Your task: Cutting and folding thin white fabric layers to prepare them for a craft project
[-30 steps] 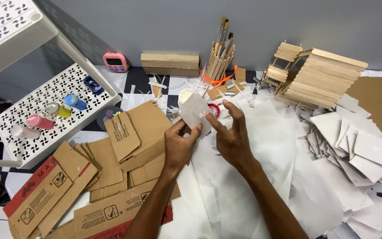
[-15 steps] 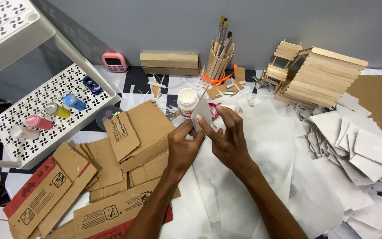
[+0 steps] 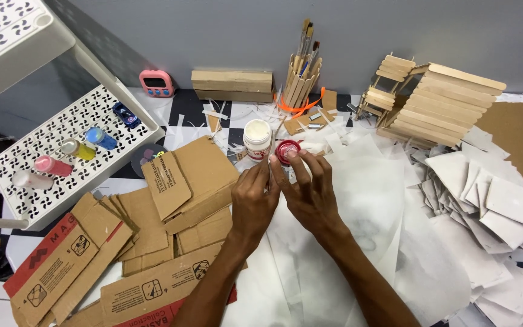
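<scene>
**Two hands pinch a thin white piece over a cluttered craft table**

At the far left stands a white perforated shelf (image 3: 62, 151) carrying small paint bottles (image 3: 80, 148) in pink, yellow and blue, with a small blue toy car (image 3: 126, 114) near its back edge. Behind it, by the wall, sits a pink digital timer (image 3: 157, 83). Flattened brown cardboard pieces (image 3: 152, 230) cover the table's left and front-left part.

At the middle of the table, the left hand (image 3: 253, 203) and the right hand (image 3: 311, 191) meet, fingertips nearly touching. Between them a thin white piece (image 3: 270, 172) stands on edge; the left hand's grip is clamped on it with thumb and fingers, while the right hand's fingers are spread, their tips resting by the piece, and whether they pinch it cannot be told. Just beyond the fingertips stand a white glue jar (image 3: 257, 138) and its red lid (image 3: 287, 149), side by side.

Along the back edge lie a cardboard block (image 3: 232, 84) and a holder of paintbrushes (image 3: 301, 75). White paper sheets (image 3: 370, 206) spread under the hands. Toward the back-right corner stand craft-stick models (image 3: 440, 103), and cut white paper squares (image 3: 485, 194) are heaped along the right edge.
</scene>
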